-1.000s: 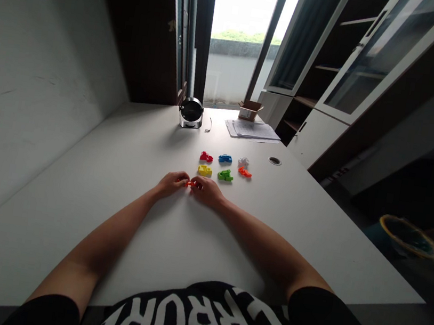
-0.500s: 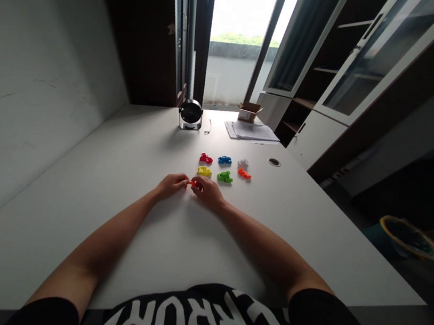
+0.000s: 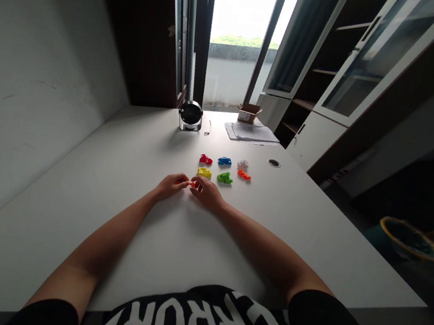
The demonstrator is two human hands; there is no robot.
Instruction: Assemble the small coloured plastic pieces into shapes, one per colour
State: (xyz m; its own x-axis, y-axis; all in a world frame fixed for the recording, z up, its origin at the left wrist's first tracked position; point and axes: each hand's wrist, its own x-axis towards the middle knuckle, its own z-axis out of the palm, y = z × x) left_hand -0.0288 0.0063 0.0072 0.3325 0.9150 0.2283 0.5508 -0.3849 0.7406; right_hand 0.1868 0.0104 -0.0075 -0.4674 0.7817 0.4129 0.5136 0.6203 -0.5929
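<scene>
Hands (image 3: 170, 185) pinch orange piece (image 3: 192, 184); beyond, 6 pieces (image 3: 224, 178) in 2 rows on table (image 3: 189, 244).

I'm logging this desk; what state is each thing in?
Held orange piece: partly hidden
Left hand: pinching it
Right hand: likewise
Red piece, blue piece, white piece: unheld, back row
Yellow piece, green piece, second orange piece: unheld, front row
Cardboard box: flaps open
Papers: flat
Round black device: upright
</scene>
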